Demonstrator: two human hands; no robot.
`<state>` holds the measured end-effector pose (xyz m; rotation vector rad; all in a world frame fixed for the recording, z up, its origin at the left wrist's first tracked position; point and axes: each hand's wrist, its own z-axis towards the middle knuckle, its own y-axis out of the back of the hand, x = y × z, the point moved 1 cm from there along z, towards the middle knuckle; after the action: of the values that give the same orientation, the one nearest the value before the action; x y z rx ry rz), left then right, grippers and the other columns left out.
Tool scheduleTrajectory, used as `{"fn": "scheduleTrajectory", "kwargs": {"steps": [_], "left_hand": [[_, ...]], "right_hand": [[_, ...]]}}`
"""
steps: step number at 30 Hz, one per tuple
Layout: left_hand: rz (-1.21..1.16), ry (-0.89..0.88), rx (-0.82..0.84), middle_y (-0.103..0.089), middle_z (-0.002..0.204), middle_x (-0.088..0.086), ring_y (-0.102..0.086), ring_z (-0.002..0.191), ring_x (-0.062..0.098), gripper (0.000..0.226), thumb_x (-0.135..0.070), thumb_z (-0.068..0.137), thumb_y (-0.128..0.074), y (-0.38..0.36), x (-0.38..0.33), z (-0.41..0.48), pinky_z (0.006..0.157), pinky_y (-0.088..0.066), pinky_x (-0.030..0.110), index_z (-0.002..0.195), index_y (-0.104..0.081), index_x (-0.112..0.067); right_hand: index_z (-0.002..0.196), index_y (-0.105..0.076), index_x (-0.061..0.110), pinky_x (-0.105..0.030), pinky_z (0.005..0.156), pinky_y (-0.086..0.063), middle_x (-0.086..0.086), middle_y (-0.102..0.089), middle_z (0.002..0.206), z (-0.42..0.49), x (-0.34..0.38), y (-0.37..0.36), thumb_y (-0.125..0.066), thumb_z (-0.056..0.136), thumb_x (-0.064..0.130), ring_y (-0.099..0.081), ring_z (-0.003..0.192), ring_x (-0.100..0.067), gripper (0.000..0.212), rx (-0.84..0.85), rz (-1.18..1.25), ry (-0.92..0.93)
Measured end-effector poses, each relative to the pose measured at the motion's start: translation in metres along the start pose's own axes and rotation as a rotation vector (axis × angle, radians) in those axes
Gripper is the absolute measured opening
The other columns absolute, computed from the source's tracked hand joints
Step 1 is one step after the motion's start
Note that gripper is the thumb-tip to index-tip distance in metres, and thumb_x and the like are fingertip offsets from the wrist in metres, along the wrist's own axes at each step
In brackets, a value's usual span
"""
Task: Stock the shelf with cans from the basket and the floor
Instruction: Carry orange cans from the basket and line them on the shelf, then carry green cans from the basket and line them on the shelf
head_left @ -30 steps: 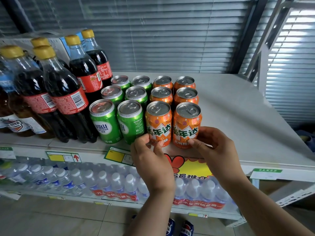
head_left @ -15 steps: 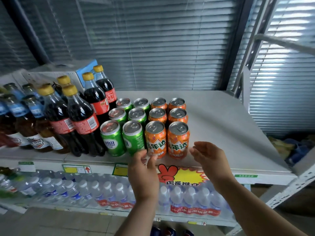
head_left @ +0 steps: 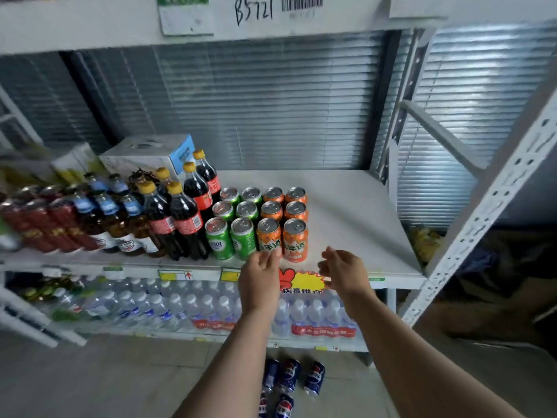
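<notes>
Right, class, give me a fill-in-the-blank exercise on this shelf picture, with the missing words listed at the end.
1. On the shelf, the orange cans stand directly to the right of the ____ cans.
2. The cans on the shelf stand in ____ rows from front to back.
3. The blue cans are down on the ____.
4. The left hand and the right hand are both ____, holding nothing.

Missing words: green; three; floor; empty

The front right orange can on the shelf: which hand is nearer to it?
Left. The left hand is just in front of the orange cans, beside the front right orange can at its lower left. The right hand is open, further off to its lower right.
</notes>
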<state>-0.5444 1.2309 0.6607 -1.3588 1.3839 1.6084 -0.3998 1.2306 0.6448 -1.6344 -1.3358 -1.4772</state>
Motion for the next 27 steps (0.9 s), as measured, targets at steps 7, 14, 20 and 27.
{"fn": "scheduleTrajectory", "kwargs": {"steps": [7,14,20,27], "left_hand": [[-0.014,-0.009,0.058,-0.072,0.112,0.001,-0.066,0.101,0.020,0.038,-0.049,0.095,-0.050,0.034,-0.052,-0.060,0.091,-0.052,0.038,0.102,-0.066,-0.015],[-0.079,-0.008,0.101,-0.065,0.093,-0.002,-0.060,0.087,0.018,0.029,-0.045,0.097,-0.049,0.061,-0.069,-0.123,0.069,-0.043,0.026,0.089,-0.062,-0.020],[-0.100,-0.014,0.152,-0.071,0.094,0.004,-0.064,0.085,0.023,0.035,-0.044,0.096,-0.051,0.082,-0.066,-0.167,0.076,-0.050,0.033,0.093,-0.069,-0.014],[-0.107,-0.109,0.359,-0.073,0.091,0.008,-0.066,0.084,0.025,0.029,-0.040,0.096,-0.053,0.102,-0.065,-0.225,0.079,-0.051,0.036,0.082,-0.065,-0.017]], "right_hand": [[0.093,-0.064,0.010,-0.039,0.075,-0.050,-0.006,-0.066,0.077,-0.074,0.038,0.028,-0.043,0.102,0.033,-0.061,0.075,-0.023,0.032,0.045,0.066,0.014],[0.098,-0.066,0.008,-0.033,0.068,-0.049,-0.012,-0.068,0.087,-0.149,0.051,0.055,-0.040,0.104,0.034,-0.064,0.081,-0.026,0.037,0.014,0.082,0.057],[0.087,-0.066,0.012,-0.036,0.068,-0.047,-0.012,-0.067,0.082,-0.218,0.056,0.065,-0.039,0.104,0.034,-0.061,0.074,-0.025,0.039,-0.132,0.173,0.078],[0.083,-0.065,0.012,-0.031,0.063,-0.045,-0.005,-0.065,0.074,-0.303,0.042,0.077,-0.041,0.103,0.035,-0.058,0.066,-0.019,0.039,-0.293,0.250,0.076]]}}
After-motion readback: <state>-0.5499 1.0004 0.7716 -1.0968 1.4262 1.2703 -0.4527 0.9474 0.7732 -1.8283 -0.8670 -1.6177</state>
